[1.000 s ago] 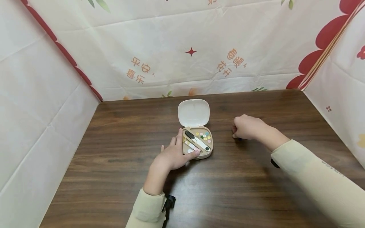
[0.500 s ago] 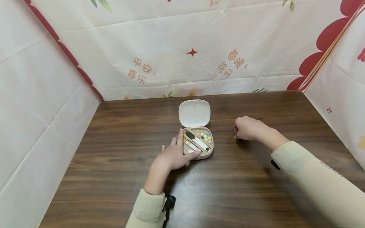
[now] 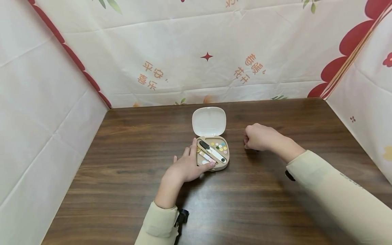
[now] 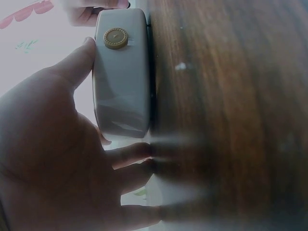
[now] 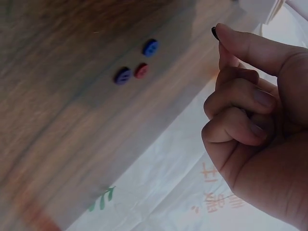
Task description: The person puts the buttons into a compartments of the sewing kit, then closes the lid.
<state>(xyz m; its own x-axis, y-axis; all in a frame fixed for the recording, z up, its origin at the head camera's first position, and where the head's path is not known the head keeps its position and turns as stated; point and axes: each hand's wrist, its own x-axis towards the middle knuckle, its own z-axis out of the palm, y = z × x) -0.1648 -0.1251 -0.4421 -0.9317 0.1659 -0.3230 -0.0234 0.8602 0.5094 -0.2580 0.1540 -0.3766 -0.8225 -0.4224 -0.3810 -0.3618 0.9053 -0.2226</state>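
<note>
Since right hand point(image 3: 260, 137) pinches a tiny black piece point(image 5: 215, 33), a slack grip could drop it, and left hand point(image 3: 185, 167), straight-fingered, could shift case point(image 4: 120, 89) by pressing

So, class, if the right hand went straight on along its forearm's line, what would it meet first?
Probably the open white lid: the right hand points towards it in the head view, though the hand's height is unclear.
</note>
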